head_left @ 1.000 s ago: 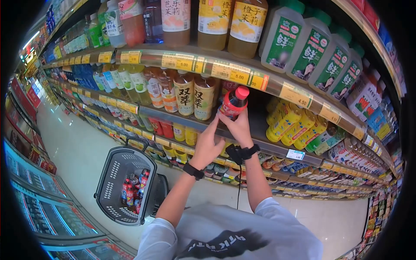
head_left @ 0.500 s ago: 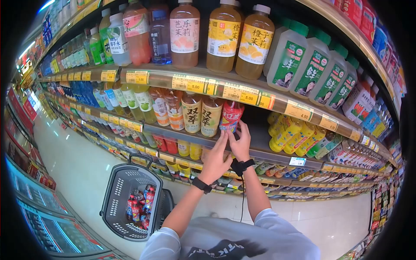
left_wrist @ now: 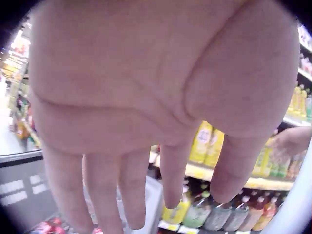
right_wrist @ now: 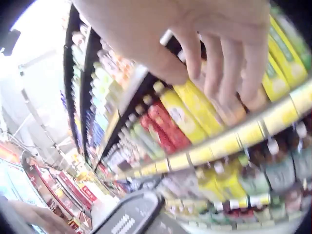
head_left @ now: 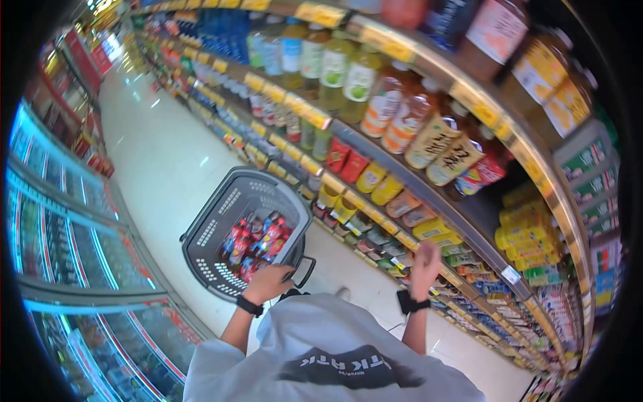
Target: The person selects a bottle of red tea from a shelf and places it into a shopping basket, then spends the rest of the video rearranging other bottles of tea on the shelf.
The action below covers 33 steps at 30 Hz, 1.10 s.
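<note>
My left hand (head_left: 268, 283) is over the near rim of the grey shopping basket (head_left: 207, 258), and nothing is in its grasp. In the left wrist view its palm and fingers (left_wrist: 131, 195) hang down, spread and relaxed. Inside the basket lie several dark drink bottles (head_left: 251, 241) with red labels and caps. My right hand (head_left: 425, 264) is raised in front of the lower shelves, empty, its fingers (right_wrist: 231, 63) loosely bent in the right wrist view. A red-labelled bottle (head_left: 481, 175) stands on the shelf beside two cream-labelled bottles (head_left: 445, 155).
Drink shelves with yellow price tags (head_left: 308, 164) run along the right. Yellow bottles (head_left: 529, 234) fill a shelf further right. Glass-door coolers (head_left: 74, 248) line the left side, with a pale tiled floor (head_left: 147, 147) between.
Both hands have let go of the red-labelled bottle, which stays on the shelf. The left hand has moved down to the basket, the right hand down and away. The head view has turned left.
</note>
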Available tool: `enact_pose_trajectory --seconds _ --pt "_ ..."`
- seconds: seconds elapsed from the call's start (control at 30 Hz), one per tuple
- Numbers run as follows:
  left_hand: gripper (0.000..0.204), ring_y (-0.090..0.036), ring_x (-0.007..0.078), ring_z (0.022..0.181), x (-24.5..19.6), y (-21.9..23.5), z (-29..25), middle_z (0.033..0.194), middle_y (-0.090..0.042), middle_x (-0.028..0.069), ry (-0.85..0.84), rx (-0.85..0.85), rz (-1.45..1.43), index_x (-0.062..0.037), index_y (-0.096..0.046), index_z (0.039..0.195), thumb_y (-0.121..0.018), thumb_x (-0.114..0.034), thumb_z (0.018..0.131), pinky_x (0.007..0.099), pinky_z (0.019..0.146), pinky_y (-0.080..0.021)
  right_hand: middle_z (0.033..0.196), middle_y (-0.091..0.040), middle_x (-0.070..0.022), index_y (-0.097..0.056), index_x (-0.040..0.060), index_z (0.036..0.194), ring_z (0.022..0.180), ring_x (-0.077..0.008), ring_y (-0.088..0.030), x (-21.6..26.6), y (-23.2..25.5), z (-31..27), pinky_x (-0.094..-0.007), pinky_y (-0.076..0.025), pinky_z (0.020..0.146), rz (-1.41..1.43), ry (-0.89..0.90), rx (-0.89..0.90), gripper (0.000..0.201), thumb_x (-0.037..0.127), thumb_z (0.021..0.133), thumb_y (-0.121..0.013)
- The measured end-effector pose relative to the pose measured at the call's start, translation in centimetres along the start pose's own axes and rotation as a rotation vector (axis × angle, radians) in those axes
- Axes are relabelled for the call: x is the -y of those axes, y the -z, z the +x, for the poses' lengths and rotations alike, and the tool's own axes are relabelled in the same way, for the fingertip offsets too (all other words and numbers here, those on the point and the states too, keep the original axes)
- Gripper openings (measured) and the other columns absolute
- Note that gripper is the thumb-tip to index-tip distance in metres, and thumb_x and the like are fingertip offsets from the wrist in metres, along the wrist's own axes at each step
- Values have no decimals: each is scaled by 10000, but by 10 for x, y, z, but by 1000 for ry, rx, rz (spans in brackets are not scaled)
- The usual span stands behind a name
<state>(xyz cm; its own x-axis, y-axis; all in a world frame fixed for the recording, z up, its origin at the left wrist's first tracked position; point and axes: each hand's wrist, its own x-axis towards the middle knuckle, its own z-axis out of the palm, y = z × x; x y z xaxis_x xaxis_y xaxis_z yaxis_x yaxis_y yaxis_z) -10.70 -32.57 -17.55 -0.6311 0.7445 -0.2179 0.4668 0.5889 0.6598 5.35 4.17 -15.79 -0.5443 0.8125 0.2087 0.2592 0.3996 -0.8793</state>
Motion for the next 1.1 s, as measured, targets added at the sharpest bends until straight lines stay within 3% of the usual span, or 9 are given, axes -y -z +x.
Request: enact_pose_trajectory --seconds 0.1,0.23,0.4,0.53,0.7,0.8,0.83,0.93,1.1 --pt "384 -700 368 914 52 5 -57 965 -733 183 301 -83 31 -71 -725 1136 -722 -314 839 457 798 -547 1056 -712 -168 -661 28 1193 983 -274 -697 -60 -25 -84 -360 -533 888 -264 -87 655 291 159 933 -656" --pt "438 -693 382 955 103 13 -78 1010 -727 211 506 -52 -51 -58 -716 1153 -730 -353 829 469 825 -538 1080 -702 -204 -658 46 1212 997 -315 -689 -23 -68 -110 -392 -529 897 -309 -168 1406 381 285 916 -661" --pt "446 -686 402 1008 162 -14 -14 1098 -706 237 368 -113 -182 -39 -700 1167 -690 -347 844 473 878 -531 1117 -690 -209 -622 13 1259 1016 -367 -675 54 -160 -84 -432 -523 901 -181 265 1273 432 273 916 -651" --pt "512 -665 426 1073 243 -99 42 1143 -694 256 444 0 -99 -50 -647 1259 -639 -369 858 504 923 -513 1101 -678 -211 -633 9 1212 1018 -381 -655 82 -249 -95 -453 -519 896 -66 297 1282 370 223 912 -656" --pt "714 -616 442 1189 275 -155 60 1266 -628 317 578 87 -186 -33 -508 1405 -643 -449 841 498 1012 -489 1139 -660 -170 -691 44 1121 1232 -362 -550 33 -328 -167 -475 -434 1049 -479 580 1235 329 171 823 -638" --pt "792 -614 435 1197 285 -175 60 1270 -624 322 594 63 -151 -78 -443 1470 -693 -452 819 490 1016 -489 1174 -654 -158 -730 65 1077 1312 -372 -486 1 -321 -203 -547 -321 1150 -735 776 1172 327 251 823 -642" --pt "819 -617 434 1194 285 -172 62 1265 -627 321 593 56 -146 -91 -417 1493 -706 -450 815 488 1014 -491 1222 -654 -182 -756 53 1015 1356 -396 -456 1 -320 -208 -608 -182 1197 -684 770 1134 358 321 812 -631" --pt "1031 -597 440 1231 291 -173 60 1325 -612 286 692 187 -332 -185 -189 1611 -742 -463 786 497 1068 -454 1223 -651 -177 -752 60 1025 1358 -389 -455 -4 -319 -212 -600 -202 1194 -675 760 1118 351 322 826 -628" --pt "662 -712 372 956 302 -178 62 1029 -729 208 601 71 -205 -101 -621 1291 -757 -505 785 451 829 -546 1212 -653 -166 -748 69 1011 1360 -376 -454 -4 -320 -212 -594 -210 1193 -694 675 1157 331 317 834 -618"
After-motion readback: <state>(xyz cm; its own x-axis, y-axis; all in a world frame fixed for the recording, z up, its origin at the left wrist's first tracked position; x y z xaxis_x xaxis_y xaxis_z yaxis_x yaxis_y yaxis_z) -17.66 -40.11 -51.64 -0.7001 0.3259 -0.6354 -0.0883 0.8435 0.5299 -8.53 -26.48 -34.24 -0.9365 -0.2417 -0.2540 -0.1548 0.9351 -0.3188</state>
